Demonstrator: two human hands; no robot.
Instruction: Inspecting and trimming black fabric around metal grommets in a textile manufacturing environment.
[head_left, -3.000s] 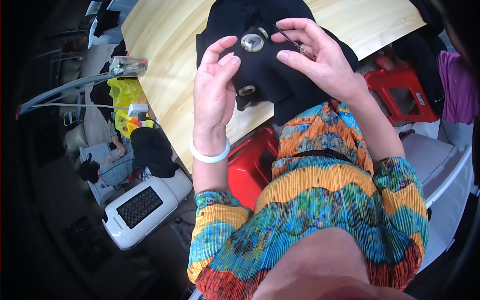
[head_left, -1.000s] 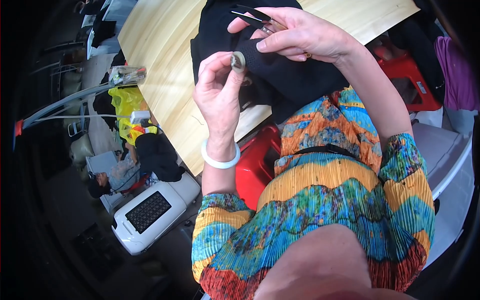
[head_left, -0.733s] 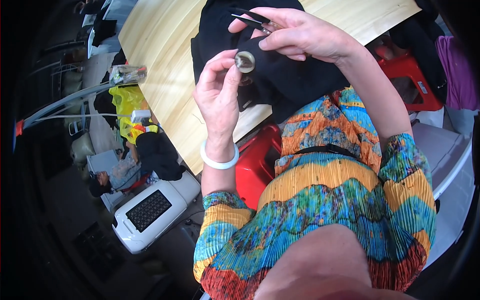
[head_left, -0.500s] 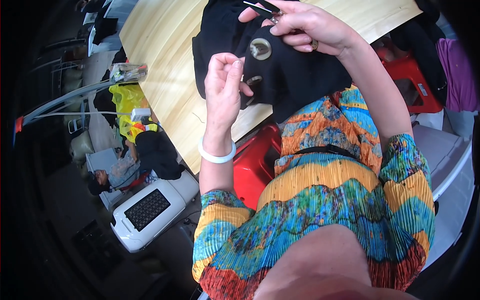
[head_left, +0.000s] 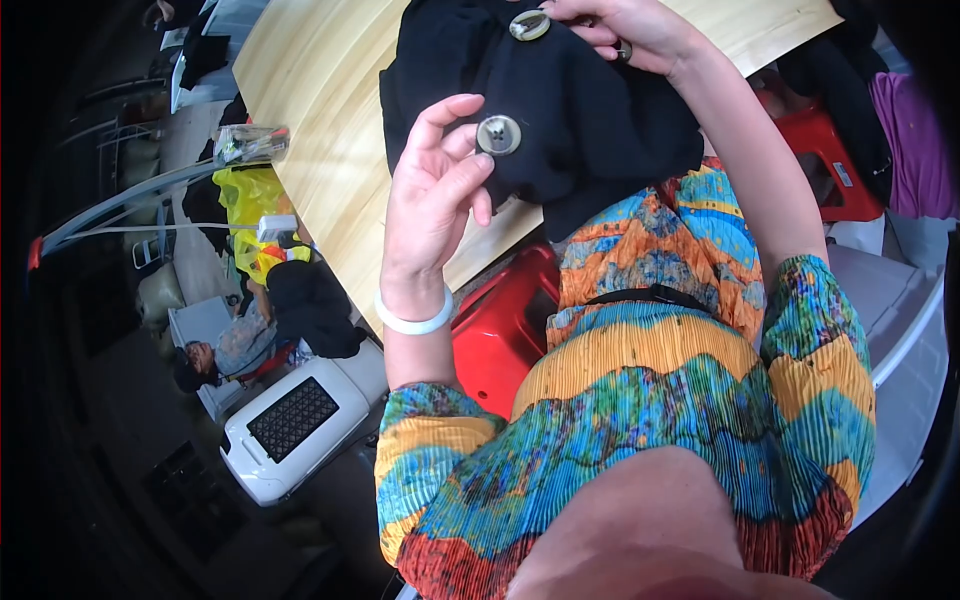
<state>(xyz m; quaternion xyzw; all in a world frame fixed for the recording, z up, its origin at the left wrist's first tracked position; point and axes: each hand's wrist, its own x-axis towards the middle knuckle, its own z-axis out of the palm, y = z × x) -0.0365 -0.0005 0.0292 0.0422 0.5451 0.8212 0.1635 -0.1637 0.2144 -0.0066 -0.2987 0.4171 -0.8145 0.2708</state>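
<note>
Your left thumb meets the lower button's (head_left: 499, 135) rim, that left hand's (head_left: 430, 190) forefinger spread; I can't tell whether it pinches. Your right hand (head_left: 640, 32) is at the upper button (head_left: 530, 25), grip unclear. Both sit against black cloth (head_left: 625, 115) over the table (head_left: 320, 130): soft, limp, probably light. Hold the hard, likely slick buttons rimwise. Lower faces up, round, no long axis; upper tilts, its outline longest crosswise.

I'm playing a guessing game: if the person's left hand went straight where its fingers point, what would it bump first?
Probably the round, cream-rimmed grey button beside the left hand; its thumb seems to touch it. Depth is unclear, so the black cloth behind could come first.
</note>
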